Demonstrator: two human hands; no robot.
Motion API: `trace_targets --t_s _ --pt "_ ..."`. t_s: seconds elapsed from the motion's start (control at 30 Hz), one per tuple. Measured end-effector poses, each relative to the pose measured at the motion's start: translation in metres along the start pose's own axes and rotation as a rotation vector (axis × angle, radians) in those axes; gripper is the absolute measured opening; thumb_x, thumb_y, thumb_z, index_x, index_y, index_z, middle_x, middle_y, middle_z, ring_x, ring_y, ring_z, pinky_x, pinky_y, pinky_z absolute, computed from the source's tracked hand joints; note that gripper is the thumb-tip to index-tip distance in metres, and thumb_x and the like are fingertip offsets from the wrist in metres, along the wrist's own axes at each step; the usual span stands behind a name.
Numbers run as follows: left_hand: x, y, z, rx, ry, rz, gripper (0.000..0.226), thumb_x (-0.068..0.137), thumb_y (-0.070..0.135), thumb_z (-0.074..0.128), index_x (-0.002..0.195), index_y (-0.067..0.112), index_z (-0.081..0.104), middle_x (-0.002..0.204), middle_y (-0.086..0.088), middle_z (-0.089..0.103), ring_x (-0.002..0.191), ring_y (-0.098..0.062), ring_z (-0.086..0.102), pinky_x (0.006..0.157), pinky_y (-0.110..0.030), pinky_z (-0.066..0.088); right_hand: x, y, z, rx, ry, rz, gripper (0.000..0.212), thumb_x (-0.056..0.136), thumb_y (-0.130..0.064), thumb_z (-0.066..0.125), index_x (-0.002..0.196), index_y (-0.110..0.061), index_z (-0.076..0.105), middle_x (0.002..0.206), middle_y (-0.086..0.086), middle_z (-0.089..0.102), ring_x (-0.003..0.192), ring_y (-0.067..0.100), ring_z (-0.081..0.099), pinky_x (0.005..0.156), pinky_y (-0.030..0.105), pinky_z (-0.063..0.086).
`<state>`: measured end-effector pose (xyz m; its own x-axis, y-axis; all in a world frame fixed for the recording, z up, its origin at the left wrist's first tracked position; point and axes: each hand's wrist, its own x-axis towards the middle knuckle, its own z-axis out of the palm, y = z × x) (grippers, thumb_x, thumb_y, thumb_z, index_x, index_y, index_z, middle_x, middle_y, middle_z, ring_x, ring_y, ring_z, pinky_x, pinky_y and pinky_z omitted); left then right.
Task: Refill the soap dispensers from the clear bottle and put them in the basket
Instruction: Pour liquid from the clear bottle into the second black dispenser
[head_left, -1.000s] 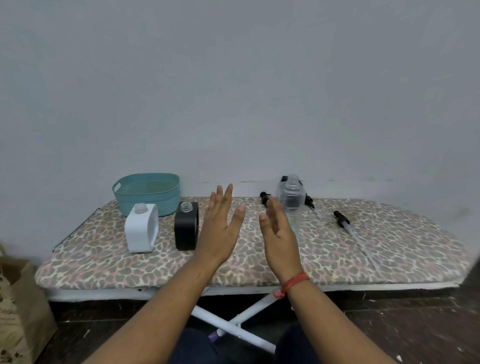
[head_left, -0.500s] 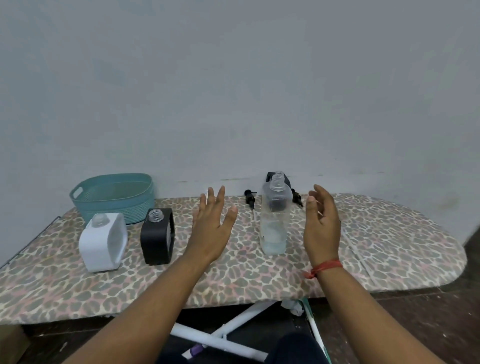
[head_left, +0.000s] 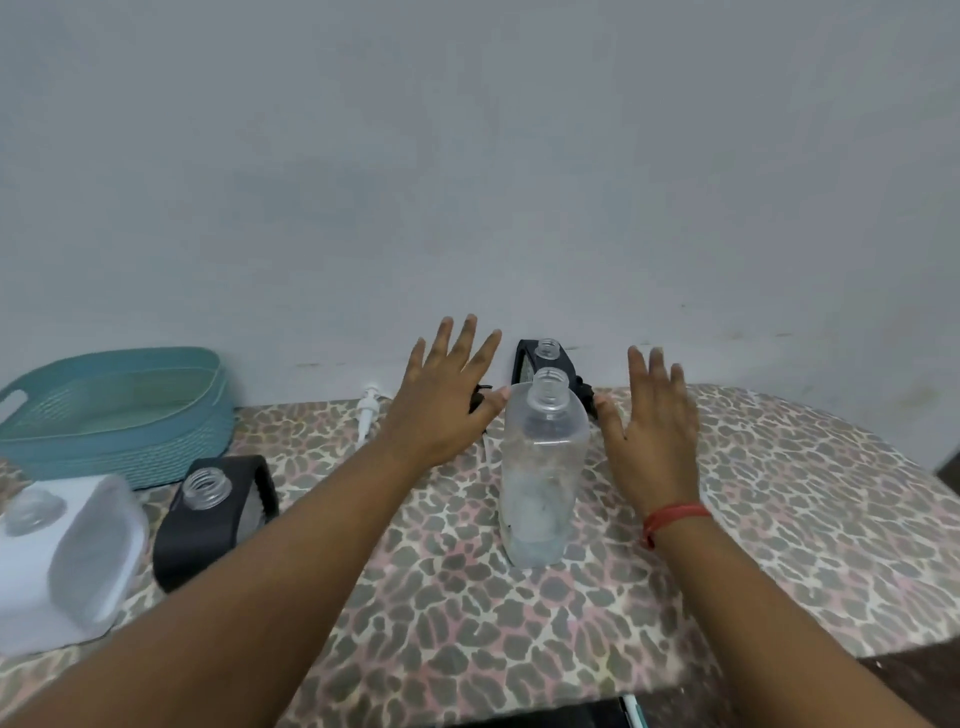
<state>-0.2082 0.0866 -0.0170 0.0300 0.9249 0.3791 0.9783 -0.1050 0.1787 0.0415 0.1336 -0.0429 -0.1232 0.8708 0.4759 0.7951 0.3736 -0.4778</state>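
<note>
A clear bottle (head_left: 540, 478) stands uncapped and upright in the middle of the leopard-print board (head_left: 519, 613), with a little liquid at its bottom. My left hand (head_left: 441, 400) hovers just left of its neck, fingers spread. My right hand (head_left: 649, 431) is spread to its right, holding nothing. A black dispenser (head_left: 213, 514) and a white dispenser (head_left: 67, 561) stand open-necked at the left. Another black dispenser (head_left: 545, 358) stands behind the bottle by the wall. The teal basket (head_left: 119, 415) is at the back left.
A white pump head (head_left: 368, 410) lies on the board near the wall, left of my left hand. Black pump parts (head_left: 584, 395) show partly behind the bottle. The board's rounded end runs off to the right; a grey wall stands right behind.
The view has come closer and lower over the board. Both hands have reached forward and now flank the clear bottle's neck, the left one nearer to it than before.
</note>
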Motion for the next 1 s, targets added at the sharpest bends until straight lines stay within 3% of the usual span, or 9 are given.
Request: trace_targets --t_s 0.13,0.27,0.4,0.57,0.67,0.77,1.0 --pt "0.039 -0.005 0.013 0.214 -0.016 0.187 0.084 0.093 0.073 0.015 0.164 0.032 -0.003 0.172 -0.002 -0.012 0.157 -0.025 -0.017 0.127 -0.052 -0.002 0.028 0.027 -0.009 -0.322 0.015 -0.057 0.076 0.098 -0.064 0.024 0.16 -0.027 0.0 0.168 0.003 -0.007 0.155 0.031 -0.004 0.122 0.059 0.007" --pt "0.072 -0.003 0.039 0.272 0.026 0.373 0.095 0.091 0.08 0.028 0.164 0.027 0.002 0.173 -0.004 -0.002 0.158 -0.024 -0.01 0.128 -0.048 -0.001 0.045 0.046 -0.011 -0.378 -0.009 -0.043 0.078 0.096 -0.068 0.018 0.16 -0.027 -0.003 0.168 0.003 -0.011 0.155 0.031 -0.004 0.122 0.059 0.011" --pt "0.089 -0.002 0.063 0.269 0.042 0.433 0.095 0.093 0.077 0.04 0.162 0.026 0.002 0.173 -0.002 0.003 0.159 -0.022 -0.001 0.128 -0.041 0.006 0.049 0.049 -0.006 -0.392 -0.023 -0.068 0.078 0.096 -0.069 0.016 0.159 -0.028 -0.001 0.168 0.003 -0.008 0.155 0.03 -0.003 0.122 0.058 0.011" --pt "0.096 0.0 0.067 0.045 -0.058 0.379 0.095 0.088 0.069 0.061 0.16 0.033 0.009 0.17 0.004 0.013 0.155 -0.019 0.019 0.117 -0.035 0.026 0.05 0.046 0.007 -0.376 -0.063 -0.061 0.078 0.096 -0.068 0.021 0.159 -0.027 0.001 0.168 0.003 -0.006 0.155 0.03 -0.001 0.121 0.059 0.013" --pt "0.095 0.004 0.067 -0.144 -0.07 0.322 0.09 0.091 0.044 0.073 0.161 0.031 0.018 0.16 0.004 0.029 0.146 -0.016 0.025 0.115 -0.034 0.029 0.048 0.043 0.011 -0.337 -0.074 -0.065 0.079 0.095 -0.071 0.017 0.159 -0.028 0.002 0.168 0.003 -0.004 0.155 0.03 0.001 0.122 0.058 0.014" --pt "0.094 0.007 0.066 -0.244 -0.066 0.237 0.101 0.088 0.023 0.078 0.163 0.03 0.012 0.151 0.003 0.035 0.134 -0.012 0.025 0.106 -0.029 0.028 0.044 0.04 0.013 -0.28 -0.074 -0.078 0.077 0.096 -0.071 0.018 0.159 -0.029 0.003 0.168 0.001 -0.002 0.155 0.027 0.003 0.123 0.055 0.014" --pt "0.091 0.012 0.071 -0.241 -0.008 0.187 0.109 0.085 0.024 0.082 0.164 0.028 0.007 0.139 0.001 0.033 0.128 -0.014 0.024 0.103 -0.024 0.023 0.037 0.035 0.015 -0.21 -0.104 -0.094 0.077 0.097 -0.068 0.021 0.159 -0.028 0.005 0.169 0.001 0.001 0.155 0.024 0.007 0.123 0.051 0.018"
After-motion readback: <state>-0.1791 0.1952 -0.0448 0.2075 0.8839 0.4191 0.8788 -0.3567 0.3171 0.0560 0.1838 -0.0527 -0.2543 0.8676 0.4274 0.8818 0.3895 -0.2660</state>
